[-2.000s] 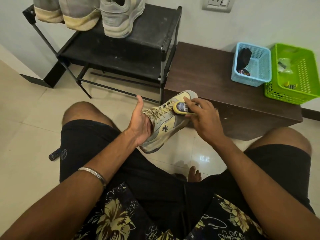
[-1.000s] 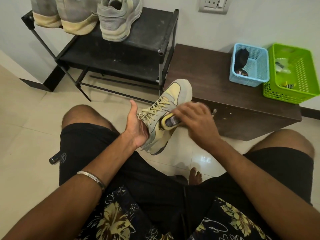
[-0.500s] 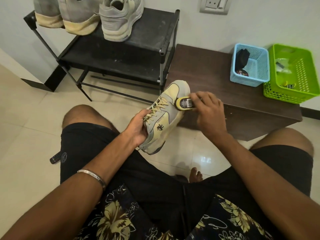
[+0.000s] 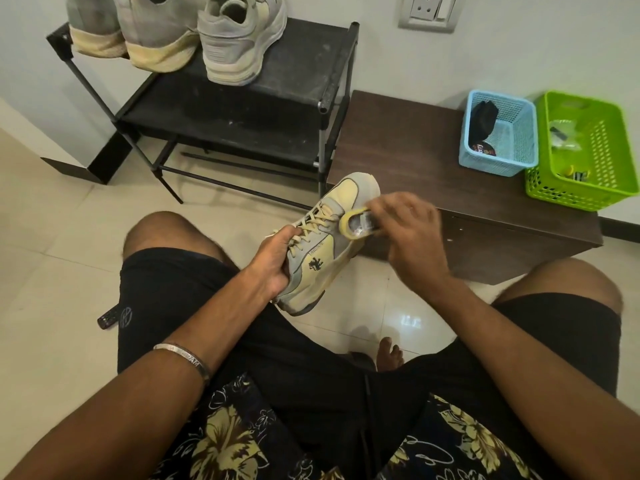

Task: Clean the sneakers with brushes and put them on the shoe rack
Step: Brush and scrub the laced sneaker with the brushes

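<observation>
Head view, blue basket [image 4: 519, 147] holding dark item [image 4: 483, 121]

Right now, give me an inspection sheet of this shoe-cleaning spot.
Surface: tiled floor, pale and glossy; dark wooden bench against the wall.
Job's things: one sneaker held up over the lap, toe pointing away; small yellow brush on its upper; three sneakers on top of the black shoe rack.
Clutter: blue basket holding a dark item; green basket with small bits; dark object on the floor by the left thigh.
Hands: left hand grips the sneaker near the laces; right hand holds the brush, blurred.
Cables: nothing seen.
Surroundings: white wall, socket plate.
</observation>
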